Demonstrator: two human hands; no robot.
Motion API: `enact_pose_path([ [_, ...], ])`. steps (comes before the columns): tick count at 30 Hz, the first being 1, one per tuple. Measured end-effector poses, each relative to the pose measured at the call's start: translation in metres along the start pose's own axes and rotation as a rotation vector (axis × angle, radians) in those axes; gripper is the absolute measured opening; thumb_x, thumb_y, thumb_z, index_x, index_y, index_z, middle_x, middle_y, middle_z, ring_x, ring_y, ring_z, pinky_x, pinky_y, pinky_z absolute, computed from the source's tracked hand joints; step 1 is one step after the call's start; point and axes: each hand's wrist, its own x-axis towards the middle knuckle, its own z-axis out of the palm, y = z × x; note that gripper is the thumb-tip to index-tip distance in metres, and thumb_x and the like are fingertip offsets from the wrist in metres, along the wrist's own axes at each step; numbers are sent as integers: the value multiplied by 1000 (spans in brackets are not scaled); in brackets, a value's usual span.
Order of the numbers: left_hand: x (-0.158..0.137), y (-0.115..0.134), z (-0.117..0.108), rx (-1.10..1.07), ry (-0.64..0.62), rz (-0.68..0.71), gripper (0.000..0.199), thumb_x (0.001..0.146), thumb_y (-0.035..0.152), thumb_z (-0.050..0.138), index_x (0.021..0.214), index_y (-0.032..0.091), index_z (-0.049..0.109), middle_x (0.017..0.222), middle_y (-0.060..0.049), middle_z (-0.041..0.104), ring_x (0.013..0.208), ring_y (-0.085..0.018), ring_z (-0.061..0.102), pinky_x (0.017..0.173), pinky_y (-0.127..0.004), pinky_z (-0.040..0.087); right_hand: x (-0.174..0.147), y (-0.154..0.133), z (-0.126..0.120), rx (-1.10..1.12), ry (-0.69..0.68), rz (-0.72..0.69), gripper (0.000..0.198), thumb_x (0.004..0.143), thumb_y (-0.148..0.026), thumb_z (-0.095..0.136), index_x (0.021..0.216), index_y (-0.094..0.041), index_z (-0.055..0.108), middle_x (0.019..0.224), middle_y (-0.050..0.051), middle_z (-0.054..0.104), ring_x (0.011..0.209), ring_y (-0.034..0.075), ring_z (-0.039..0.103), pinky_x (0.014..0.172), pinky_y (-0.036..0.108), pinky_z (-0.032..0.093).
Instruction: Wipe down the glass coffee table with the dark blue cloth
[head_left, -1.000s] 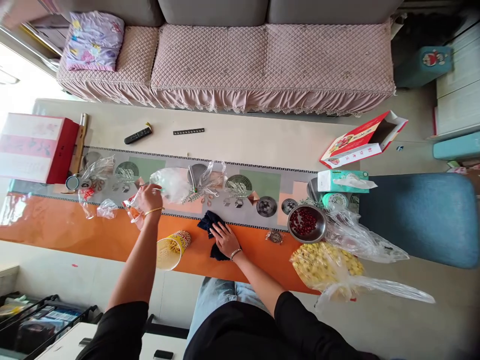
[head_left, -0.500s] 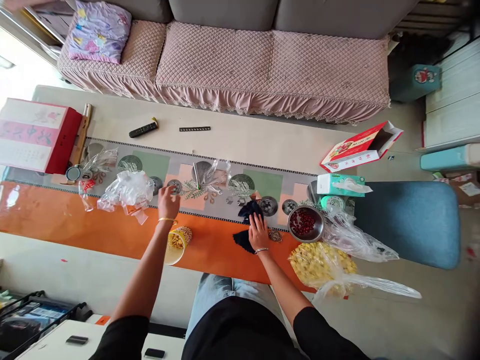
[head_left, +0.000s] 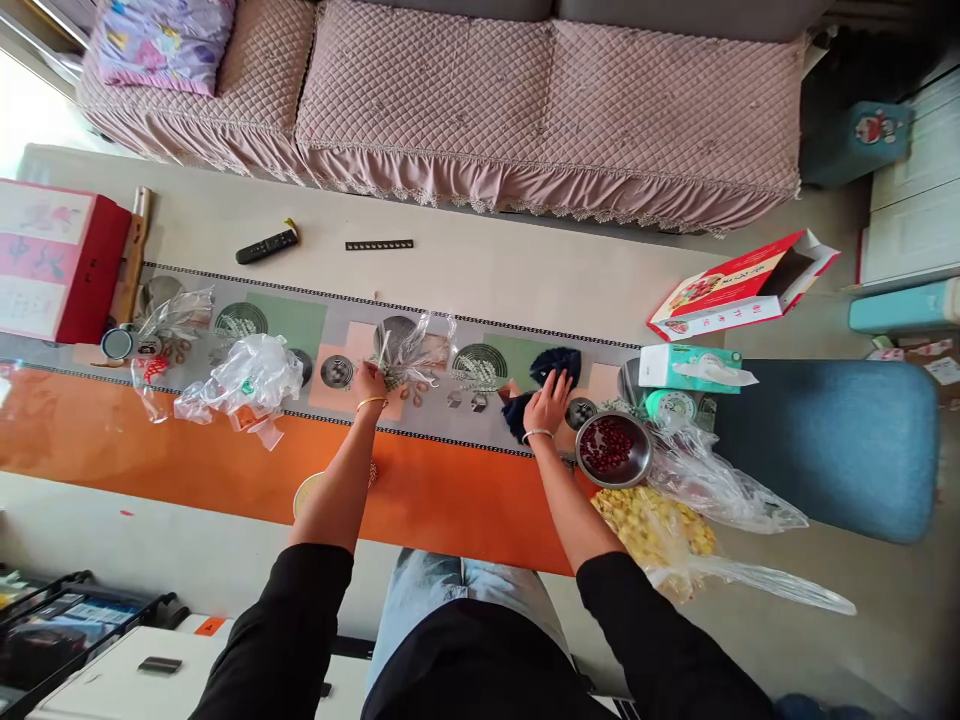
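My right hand (head_left: 549,403) presses down on a dark navy cloth (head_left: 556,364), which bunches out on both sides of the fingers on the patterned runner. My left hand (head_left: 367,383) is closed at the near end of a thin white stick and a clear plastic wrapper (head_left: 427,348). What its fingers pinch is too small to make out. Under my left forearm a popcorn cup (head_left: 306,494) lies mostly hidden on the orange strip. A metal bowl of dark red berries (head_left: 613,450) stands just right of my right hand.
A tied bag of yellow popcorn (head_left: 652,520), clear plastic (head_left: 712,480), a tissue box (head_left: 679,368) and a red paper bag (head_left: 739,285) are at the right. Crumpled plastic (head_left: 259,375), a remote (head_left: 267,246) and a red box (head_left: 94,270) lie left. A sofa (head_left: 450,110) stands behind.
My right hand has slid the cloth away from me and to the right, off the orange strip. My left hand has moved right to the clear wrapper, its forearm now covering the popcorn cup.
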Motion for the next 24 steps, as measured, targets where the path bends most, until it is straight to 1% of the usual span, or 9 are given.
enact_pose_path([
  [3,-22,-9,0,-48,68,-37,29,89,21,55,117,15,53,117,-14,59,95,-20,61,87,-35,50,52,-8,6,2,11,17,60,97,-18,25,157,-12,30,164,15,25,154,31,14,122,59,24],
  [5,-53,-15,9,-105,141,-42,39,92,26,52,129,16,46,129,-17,52,99,-20,62,87,-35,51,77,-19,10,-15,-5,-8,61,96,-17,25,157,-13,30,164,14,24,155,29,14,123,57,24],
  [8,-117,-29,34,-186,250,9,40,95,23,41,134,15,47,135,-20,47,123,-24,54,99,-38,48,89,-42,17,-28,-54,-93,63,95,-14,27,158,-13,26,165,13,23,155,27,12,124,54,22],
  [10,-156,-42,54,-133,257,36,43,96,23,40,138,16,46,142,-20,44,139,-28,41,114,-44,36,80,-60,21,-7,-96,-175,64,95,-12,28,159,-13,25,166,12,22,155,26,11,125,54,20],
  [11,-170,-48,62,-98,250,32,46,97,24,38,141,16,45,147,-21,41,144,-28,36,118,-46,31,73,-69,23,10,-118,-217,64,95,-11,28,159,-14,25,166,11,22,155,26,10,126,53,19],
  [13,-187,-59,76,-39,215,34,51,97,24,36,147,15,40,155,-21,36,150,-28,27,123,-51,22,55,-88,28,43,-152,-284,64,95,-10,29,158,-14,26,166,11,23,156,25,10,126,53,19],
  [16,-191,-68,86,13,182,35,56,98,23,33,152,13,33,160,-21,30,154,-28,19,125,-55,14,28,-115,34,80,-168,-324,62,96,-9,30,158,-11,28,166,12,23,156,26,9,126,53,20],
  [19,-187,-68,89,35,174,33,57,97,24,32,154,14,32,162,-20,27,155,-27,15,125,-57,11,2,-146,40,119,-202,-338,62,95,-6,31,157,-8,29,166,15,21,156,28,8,126,54,19],
  [24,-188,-67,89,59,183,36,56,98,23,31,152,13,34,162,-20,28,155,-27,15,125,-57,11,-46,-218,61,210,-334,-437,61,94,-4,35,155,-6,31,165,17,21,156,29,5,127,54,15],
])
